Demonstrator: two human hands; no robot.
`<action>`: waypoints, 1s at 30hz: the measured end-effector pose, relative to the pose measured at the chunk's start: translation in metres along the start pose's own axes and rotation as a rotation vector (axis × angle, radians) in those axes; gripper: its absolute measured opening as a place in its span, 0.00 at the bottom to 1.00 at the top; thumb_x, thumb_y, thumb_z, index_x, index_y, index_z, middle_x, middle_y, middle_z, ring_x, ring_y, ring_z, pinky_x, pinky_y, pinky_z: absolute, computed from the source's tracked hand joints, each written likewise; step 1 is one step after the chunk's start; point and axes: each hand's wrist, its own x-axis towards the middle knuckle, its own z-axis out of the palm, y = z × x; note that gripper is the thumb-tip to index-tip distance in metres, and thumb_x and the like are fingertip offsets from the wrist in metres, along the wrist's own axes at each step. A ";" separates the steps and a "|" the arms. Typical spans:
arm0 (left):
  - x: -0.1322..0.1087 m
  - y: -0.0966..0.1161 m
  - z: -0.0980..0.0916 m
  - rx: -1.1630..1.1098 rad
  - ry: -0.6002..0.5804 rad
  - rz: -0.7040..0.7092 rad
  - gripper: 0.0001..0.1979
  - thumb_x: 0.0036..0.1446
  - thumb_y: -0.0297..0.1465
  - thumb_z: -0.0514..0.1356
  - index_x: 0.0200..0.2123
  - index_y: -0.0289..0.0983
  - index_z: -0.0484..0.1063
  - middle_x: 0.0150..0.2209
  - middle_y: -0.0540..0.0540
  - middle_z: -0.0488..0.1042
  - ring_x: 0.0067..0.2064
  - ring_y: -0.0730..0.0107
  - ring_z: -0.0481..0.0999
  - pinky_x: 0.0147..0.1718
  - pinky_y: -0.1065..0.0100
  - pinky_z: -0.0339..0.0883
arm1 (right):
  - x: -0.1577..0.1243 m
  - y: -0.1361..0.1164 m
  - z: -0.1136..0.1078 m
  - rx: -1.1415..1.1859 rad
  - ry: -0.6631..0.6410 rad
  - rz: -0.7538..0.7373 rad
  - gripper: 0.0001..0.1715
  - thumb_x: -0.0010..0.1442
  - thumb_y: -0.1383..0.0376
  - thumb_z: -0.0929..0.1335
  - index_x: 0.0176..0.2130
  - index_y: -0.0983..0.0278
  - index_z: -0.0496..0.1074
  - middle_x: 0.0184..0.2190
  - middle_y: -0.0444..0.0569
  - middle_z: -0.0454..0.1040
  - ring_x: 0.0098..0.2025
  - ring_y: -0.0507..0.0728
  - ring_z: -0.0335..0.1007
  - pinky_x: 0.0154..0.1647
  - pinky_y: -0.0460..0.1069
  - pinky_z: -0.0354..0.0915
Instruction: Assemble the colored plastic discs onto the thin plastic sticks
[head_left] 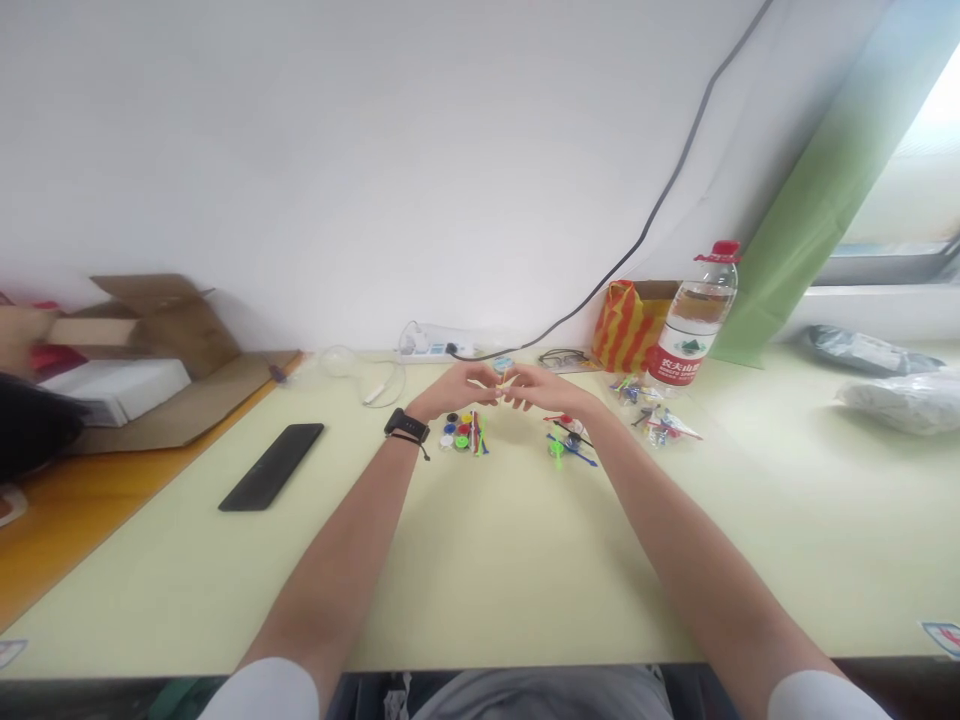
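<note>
Head view: your left hand [469, 385] and right hand [536, 385] meet fingertip to fingertip, both pinching a slim yellow piece [503, 379]; a light-blue disc [502, 365] shows just beyond it at twelve o'clock, though whether the two are joined you cannot tell. By my reading, you are partway through. At seven o'clock from your hands, coloured discs [461, 441] and thin sticks [475, 435] lie sorted side by side, apparently unused. At four o'clock, a few disc-and-stick pieces [556, 450] look put together, though overlap hides their joints. Near three o'clock, small packets [664, 428] seem untouched.
</note>
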 end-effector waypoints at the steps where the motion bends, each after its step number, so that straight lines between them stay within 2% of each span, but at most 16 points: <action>1: 0.001 0.001 0.002 -0.010 -0.012 0.017 0.22 0.53 0.45 0.71 0.42 0.34 0.77 0.42 0.40 0.81 0.39 0.63 0.83 0.43 0.61 0.78 | 0.001 -0.003 0.004 0.110 0.034 -0.015 0.10 0.66 0.60 0.67 0.46 0.61 0.69 0.45 0.51 0.81 0.42 0.54 0.77 0.42 0.47 0.72; 4: 0.003 0.003 0.008 -0.013 -0.008 0.032 0.22 0.52 0.44 0.73 0.42 0.34 0.77 0.40 0.41 0.81 0.38 0.64 0.82 0.43 0.61 0.78 | 0.004 -0.009 0.012 0.270 0.093 -0.007 0.04 0.63 0.65 0.67 0.38 0.61 0.66 0.38 0.50 0.80 0.39 0.54 0.77 0.44 0.48 0.73; 8: 0.005 0.002 0.014 -0.020 0.019 0.044 0.21 0.51 0.44 0.73 0.39 0.34 0.76 0.39 0.41 0.81 0.37 0.65 0.82 0.41 0.62 0.78 | 0.002 -0.007 0.012 0.222 0.106 0.033 0.06 0.60 0.65 0.66 0.40 0.61 0.67 0.35 0.47 0.79 0.36 0.53 0.74 0.41 0.47 0.71; 14: 0.007 -0.005 0.025 0.056 -0.003 0.081 0.17 0.51 0.42 0.72 0.32 0.35 0.73 0.33 0.45 0.80 0.37 0.64 0.81 0.39 0.64 0.74 | 0.001 0.003 0.011 -0.018 0.102 0.168 0.15 0.62 0.63 0.62 0.47 0.60 0.70 0.44 0.48 0.78 0.37 0.54 0.72 0.30 0.45 0.65; 18: 0.008 -0.012 0.027 0.266 -0.079 0.087 0.16 0.48 0.40 0.72 0.35 0.36 0.79 0.35 0.45 0.81 0.38 0.61 0.80 0.38 0.65 0.71 | 0.006 0.016 0.009 -0.176 0.020 0.190 0.17 0.57 0.65 0.68 0.47 0.62 0.75 0.49 0.52 0.78 0.41 0.58 0.74 0.32 0.46 0.64; 22: 0.007 -0.019 0.024 0.438 -0.126 0.006 0.14 0.44 0.39 0.72 0.33 0.39 0.83 0.34 0.45 0.82 0.41 0.58 0.80 0.37 0.66 0.70 | 0.007 0.027 -0.007 -0.309 -0.017 0.197 0.22 0.57 0.65 0.70 0.52 0.62 0.76 0.53 0.55 0.77 0.39 0.58 0.75 0.32 0.47 0.65; 26: 0.006 -0.026 0.017 0.489 -0.099 -0.067 0.15 0.41 0.41 0.73 0.33 0.40 0.83 0.34 0.46 0.81 0.38 0.59 0.80 0.32 0.68 0.69 | -0.002 0.041 -0.033 -0.426 -0.050 0.231 0.18 0.51 0.68 0.73 0.44 0.59 0.80 0.44 0.52 0.80 0.39 0.59 0.75 0.33 0.47 0.65; 30: 0.007 -0.032 0.007 0.501 -0.159 -0.058 0.19 0.39 0.40 0.74 0.37 0.41 0.83 0.38 0.46 0.82 0.36 0.62 0.79 0.34 0.68 0.70 | -0.013 0.057 -0.049 -0.488 -0.098 0.316 0.15 0.46 0.66 0.77 0.38 0.58 0.82 0.34 0.48 0.80 0.33 0.58 0.75 0.31 0.48 0.64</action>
